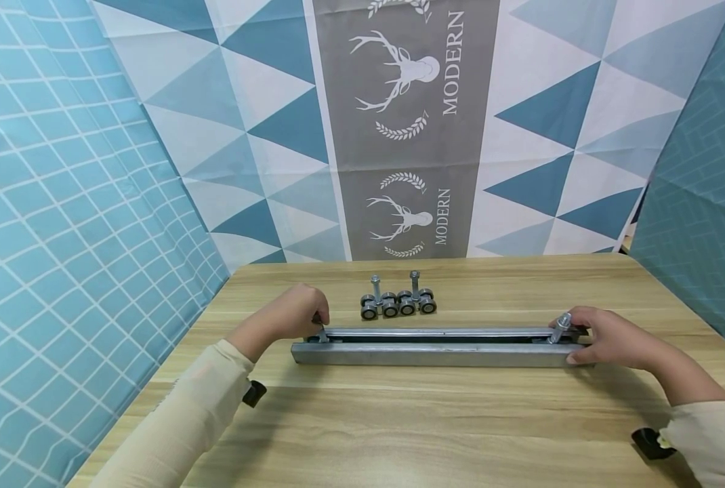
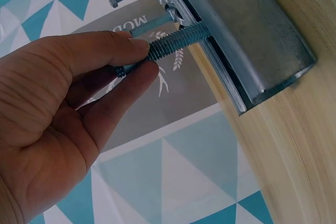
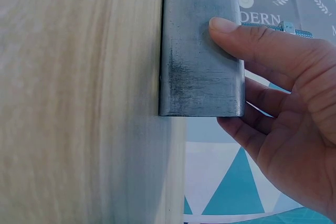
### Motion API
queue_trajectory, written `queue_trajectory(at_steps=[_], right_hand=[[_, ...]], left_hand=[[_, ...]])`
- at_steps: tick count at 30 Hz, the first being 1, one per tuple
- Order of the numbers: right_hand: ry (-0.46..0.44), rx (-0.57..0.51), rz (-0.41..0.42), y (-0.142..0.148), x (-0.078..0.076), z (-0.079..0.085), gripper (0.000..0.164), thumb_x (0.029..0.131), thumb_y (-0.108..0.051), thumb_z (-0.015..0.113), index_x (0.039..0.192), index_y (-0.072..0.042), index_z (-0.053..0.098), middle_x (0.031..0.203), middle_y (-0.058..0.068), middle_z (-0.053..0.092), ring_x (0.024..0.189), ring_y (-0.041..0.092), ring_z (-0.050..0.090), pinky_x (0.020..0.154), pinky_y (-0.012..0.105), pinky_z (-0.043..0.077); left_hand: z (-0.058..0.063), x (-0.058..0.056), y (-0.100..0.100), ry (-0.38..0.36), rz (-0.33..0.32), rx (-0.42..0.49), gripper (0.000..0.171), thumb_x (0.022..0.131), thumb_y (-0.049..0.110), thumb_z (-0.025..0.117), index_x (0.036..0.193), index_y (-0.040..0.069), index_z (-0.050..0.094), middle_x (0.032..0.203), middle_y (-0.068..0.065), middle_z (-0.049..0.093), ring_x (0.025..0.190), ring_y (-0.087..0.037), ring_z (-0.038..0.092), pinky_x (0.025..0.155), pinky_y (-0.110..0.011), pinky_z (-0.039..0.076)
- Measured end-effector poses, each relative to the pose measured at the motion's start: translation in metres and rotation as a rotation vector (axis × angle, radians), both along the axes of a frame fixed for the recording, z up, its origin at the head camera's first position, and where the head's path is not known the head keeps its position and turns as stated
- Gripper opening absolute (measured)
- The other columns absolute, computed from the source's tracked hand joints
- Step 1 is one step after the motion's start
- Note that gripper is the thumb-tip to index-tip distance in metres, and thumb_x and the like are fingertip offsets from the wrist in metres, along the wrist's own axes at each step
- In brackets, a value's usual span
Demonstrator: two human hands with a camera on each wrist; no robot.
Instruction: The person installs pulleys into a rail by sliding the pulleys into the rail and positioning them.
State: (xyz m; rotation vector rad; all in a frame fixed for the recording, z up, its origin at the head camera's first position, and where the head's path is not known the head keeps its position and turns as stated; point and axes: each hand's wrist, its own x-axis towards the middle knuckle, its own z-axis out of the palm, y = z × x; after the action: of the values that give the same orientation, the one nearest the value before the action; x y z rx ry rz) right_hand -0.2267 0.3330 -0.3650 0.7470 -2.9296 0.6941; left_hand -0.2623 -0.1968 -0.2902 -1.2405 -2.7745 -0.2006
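Wood-grain surface [image 1: 399,420] bears long rail [image 1: 436,355]

Seen from the head, that metal rail lies across, two rollers [image 1: 369,313] upright behind it. By the left wrist, I see the left hand [image 2: 68,87] pinching a threaded bolt [image 2: 181,41] that sticks from the rail's slot. By the right wrist, the right hand [image 3: 294,77] grips the rail's other end.

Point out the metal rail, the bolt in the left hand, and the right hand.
Metal rail [image 1: 436,355]: head view, on its near side wall.
Bolt [image 2: 180,41]: left wrist view, on its threaded shaft.
Right hand [image 3: 303,100]: right wrist view, on the palm.
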Motion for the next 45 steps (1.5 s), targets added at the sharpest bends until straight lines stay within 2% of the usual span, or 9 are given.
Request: queue_trajectory(at_steps=[6, 12, 20, 31, 36, 45], right_hand=[[-0.014, -0.005, -0.004, 0.000, 0.001, 0.000, 0.053, 0.069, -0.022, 0.087, 0.115, -0.005, 0.067, 0.104, -0.001, 0.062, 0.089, 0.009, 0.053, 0.070, 0.030, 0.046], [-0.028, -0.013, -0.005, 0.000, 0.001, 0.001, 0.051, 0.070, -0.023, 0.087, 0.114, -0.006, 0.066, 0.103, -0.002, 0.061, 0.089, 0.010, 0.053, 0.070, 0.030, 0.047], [-0.030, -0.016, -0.009, 0.000, 0.001, 0.001, 0.052, 0.069, -0.022, 0.087, 0.114, -0.006, 0.066, 0.103, -0.002, 0.061, 0.090, 0.010, 0.053, 0.071, 0.031, 0.047], [-0.031, -0.015, -0.009, -0.001, 0.001, 0.002, 0.051, 0.069, -0.022, 0.087, 0.113, -0.006, 0.066, 0.101, -0.002, 0.061, 0.087, 0.010, 0.052, 0.070, 0.031, 0.047], [-0.037, -0.024, -0.005, -0.001, 0.001, 0.004, 0.050, 0.070, -0.023, 0.087, 0.112, -0.006, 0.066, 0.100, -0.002, 0.060, 0.086, 0.010, 0.052, 0.069, 0.031, 0.046], [-0.047, -0.025, -0.012, -0.002, 0.001, 0.003, 0.049, 0.070, -0.021, 0.087, 0.111, -0.005, 0.065, 0.097, -0.002, 0.060, 0.083, 0.011, 0.051, 0.067, 0.030, 0.045]], left_hand=[[0.000, 0.001, 0.006, -0.015, 0.002, -0.004, 0.022, 0.074, -0.010, 0.069, 0.067, 0.011, 0.070, 0.065, 0.008, 0.057, 0.057, -0.005, 0.039, 0.057, -0.024, 0.041], [0.000, 0.000, 0.011, -0.005, -0.006, -0.009, 0.018, 0.075, -0.008, 0.071, 0.077, 0.010, 0.076, 0.076, 0.004, 0.068, 0.067, -0.003, 0.057, 0.066, -0.026, 0.053], [-0.001, -0.001, 0.018, 0.007, -0.041, -0.002, 0.020, 0.074, -0.008, 0.072, 0.080, 0.010, 0.077, 0.080, 0.001, 0.070, 0.073, -0.009, 0.065, 0.070, -0.029, 0.055], [-0.001, -0.001, 0.029, -0.012, -0.032, -0.016, 0.019, 0.076, -0.008, 0.069, 0.079, 0.009, 0.077, 0.080, 0.002, 0.070, 0.073, -0.009, 0.064, 0.073, -0.032, 0.056], [0.000, -0.002, 0.035, 0.004, -0.058, -0.026, 0.018, 0.076, -0.007, 0.070, 0.079, 0.010, 0.076, 0.079, 0.002, 0.069, 0.072, -0.010, 0.065, 0.070, -0.030, 0.055], [-0.003, -0.003, 0.049, 0.011, -0.060, -0.038, 0.016, 0.077, -0.004, 0.073, 0.086, 0.009, 0.078, 0.087, -0.001, 0.072, 0.081, -0.014, 0.068, 0.072, -0.027, 0.055]])
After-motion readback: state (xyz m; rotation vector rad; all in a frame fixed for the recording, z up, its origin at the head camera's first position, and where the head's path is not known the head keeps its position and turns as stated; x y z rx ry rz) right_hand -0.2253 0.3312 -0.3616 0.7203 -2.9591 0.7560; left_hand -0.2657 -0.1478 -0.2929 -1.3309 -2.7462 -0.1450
